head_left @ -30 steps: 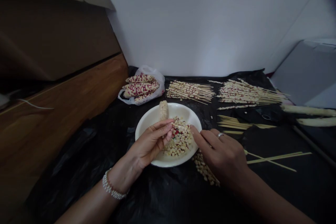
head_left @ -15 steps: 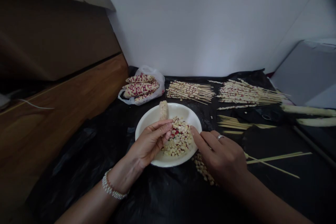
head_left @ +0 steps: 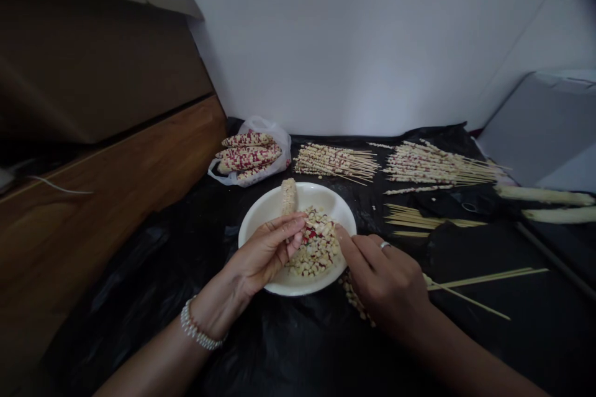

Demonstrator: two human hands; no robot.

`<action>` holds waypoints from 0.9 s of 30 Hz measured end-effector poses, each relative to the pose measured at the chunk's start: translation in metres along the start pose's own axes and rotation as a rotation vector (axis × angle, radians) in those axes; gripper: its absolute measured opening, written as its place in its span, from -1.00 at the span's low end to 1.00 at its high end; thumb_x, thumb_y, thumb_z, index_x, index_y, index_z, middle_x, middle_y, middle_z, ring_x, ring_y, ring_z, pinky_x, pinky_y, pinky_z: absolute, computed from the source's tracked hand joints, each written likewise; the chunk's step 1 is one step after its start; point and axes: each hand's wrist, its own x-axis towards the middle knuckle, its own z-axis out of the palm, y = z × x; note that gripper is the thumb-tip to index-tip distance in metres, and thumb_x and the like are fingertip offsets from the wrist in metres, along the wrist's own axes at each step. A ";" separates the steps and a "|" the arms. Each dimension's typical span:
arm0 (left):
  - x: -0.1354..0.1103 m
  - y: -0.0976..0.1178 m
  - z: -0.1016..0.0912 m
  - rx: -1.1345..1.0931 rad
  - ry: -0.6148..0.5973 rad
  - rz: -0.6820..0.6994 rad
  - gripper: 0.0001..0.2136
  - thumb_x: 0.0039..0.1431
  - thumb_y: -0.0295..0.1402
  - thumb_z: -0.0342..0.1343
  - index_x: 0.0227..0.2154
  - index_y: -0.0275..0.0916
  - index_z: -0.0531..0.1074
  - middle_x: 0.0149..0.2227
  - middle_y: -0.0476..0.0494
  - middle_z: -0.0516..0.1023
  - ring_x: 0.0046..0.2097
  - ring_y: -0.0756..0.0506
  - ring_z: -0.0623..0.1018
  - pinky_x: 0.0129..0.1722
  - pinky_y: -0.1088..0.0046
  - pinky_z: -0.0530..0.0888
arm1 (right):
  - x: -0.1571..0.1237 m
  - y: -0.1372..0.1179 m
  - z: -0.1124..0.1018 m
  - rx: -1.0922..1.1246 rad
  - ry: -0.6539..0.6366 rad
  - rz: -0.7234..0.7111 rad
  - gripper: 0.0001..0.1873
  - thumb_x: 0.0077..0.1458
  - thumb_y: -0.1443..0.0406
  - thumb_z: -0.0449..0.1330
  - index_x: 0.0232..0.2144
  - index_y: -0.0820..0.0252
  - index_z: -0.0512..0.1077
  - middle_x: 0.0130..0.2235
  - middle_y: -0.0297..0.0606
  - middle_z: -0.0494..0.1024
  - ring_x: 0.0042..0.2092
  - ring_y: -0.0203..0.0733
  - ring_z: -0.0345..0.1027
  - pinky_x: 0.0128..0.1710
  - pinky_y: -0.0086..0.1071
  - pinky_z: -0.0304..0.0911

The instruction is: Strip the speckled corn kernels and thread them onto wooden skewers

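Observation:
Above a white oval bowl point(head_left: 251, 217), my left hand point(head_left: 267, 248) has thumb and fingertips pinched on what looks like a corn kernel point(head_left: 306, 219). My right hand point(head_left: 386, 273), wearing a ring, is closed at the bowl's right rim. A thin bamboo skewer point(head_left: 475, 302) sticks out behind it, with a pale kernel showing close to the hand; the skewer's front part is hidden by the fingers. Loose cream and dark-red corn kernels point(head_left: 316, 260) lie in the bowl. A stripped corncob point(head_left: 288, 195) leans on its far-left side.
Speckled corn cobs point(head_left: 249, 155) lie in a plastic bag at back left. Two piles of kernel-threaded skewers point(head_left: 335, 161) lie along the wall. Bare skewers point(head_left: 419, 217) lie to the right, near pale stalks point(head_left: 544, 195). Black plastic sheeting point(head_left: 186, 248) covers the surface.
My right hand has shifted slightly left toward my left hand, and the skewer behind it has moved left too. My left hand keeps its pinch over the bowl.

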 end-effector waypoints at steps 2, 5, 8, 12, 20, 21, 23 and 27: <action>-0.001 0.000 0.001 0.009 0.009 -0.004 -0.86 0.07 -0.67 0.11 -0.36 -0.41 0.53 -0.44 -0.11 0.55 -0.47 0.10 0.52 -0.42 0.74 0.49 | 0.000 -0.001 0.000 0.008 -0.001 0.001 -0.71 0.13 0.52 0.05 -0.10 0.49 0.44 -0.49 -0.22 0.45 -0.44 -0.28 0.26 -0.49 -0.37 0.07; -0.001 0.000 0.001 0.028 0.010 -0.007 -0.86 0.07 -0.66 0.12 -0.35 -0.40 0.53 -0.43 -0.11 0.56 -0.45 0.10 0.53 -0.41 0.73 0.49 | 0.000 -0.002 0.001 0.006 -0.002 0.001 -0.70 0.13 0.52 0.04 -0.11 0.48 0.44 -0.49 -0.22 0.45 -0.47 -0.28 0.23 -0.51 -0.36 0.06; -0.001 -0.002 0.001 0.053 -0.002 -0.026 -0.88 0.05 -0.65 0.15 -0.36 -0.40 0.52 -0.44 -0.10 0.56 -0.47 0.11 0.51 -0.42 0.73 0.48 | -0.001 -0.004 0.002 0.018 -0.008 0.005 -0.69 0.13 0.52 0.01 -0.11 0.49 0.44 -0.49 -0.21 0.45 -0.50 -0.27 0.20 -0.53 -0.35 0.06; -0.001 -0.006 0.001 0.067 -0.018 -0.028 -0.88 0.04 -0.64 0.17 -0.34 -0.39 0.52 -0.41 -0.09 0.56 -0.43 0.12 0.53 -0.35 0.72 0.48 | -0.001 -0.004 0.003 0.045 -0.024 -0.003 -0.69 0.13 0.51 0.01 -0.11 0.50 0.43 -0.49 -0.21 0.44 -0.49 -0.25 0.22 -0.53 -0.35 0.05; -0.003 -0.003 -0.003 -0.035 -0.178 -0.078 -0.63 -0.03 -0.80 -0.05 -0.16 -0.49 0.45 -0.05 -0.40 0.51 0.06 -0.20 0.47 0.11 0.34 0.37 | -0.006 0.008 0.007 -0.005 -0.027 0.030 -0.65 0.11 0.49 0.05 -0.04 0.45 0.40 -0.44 -0.22 0.46 -0.45 -0.26 0.21 -0.49 -0.34 0.03; -0.003 -0.003 -0.003 -0.033 -0.175 -0.078 -0.62 -0.04 -0.81 -0.06 -0.16 -0.50 0.44 -0.04 -0.41 0.51 0.07 -0.21 0.47 0.11 0.34 0.37 | -0.006 0.009 0.008 -0.008 -0.024 0.026 -0.65 0.11 0.49 0.05 -0.04 0.45 0.40 -0.44 -0.22 0.46 -0.46 -0.26 0.21 -0.49 -0.34 0.03; -0.002 -0.003 -0.004 -0.028 -0.160 -0.068 -0.65 -0.01 -0.81 -0.06 -0.17 -0.49 0.44 -0.07 -0.40 0.53 0.05 -0.19 0.48 0.09 0.38 0.38 | -0.007 0.009 0.008 0.004 -0.035 0.018 -0.66 0.11 0.49 0.04 -0.05 0.45 0.41 -0.45 -0.23 0.45 -0.46 -0.26 0.21 -0.49 -0.34 0.02; 0.000 -0.003 -0.004 -0.015 -0.143 -0.077 -0.70 0.07 -0.77 -0.03 -0.16 -0.46 0.43 -0.14 -0.34 0.56 -0.07 -0.10 0.56 -0.01 0.50 0.45 | -0.007 0.008 0.009 0.030 -0.046 0.018 -0.67 0.12 0.49 0.03 -0.06 0.45 0.40 -0.45 -0.23 0.45 -0.43 -0.27 0.24 -0.48 -0.36 0.04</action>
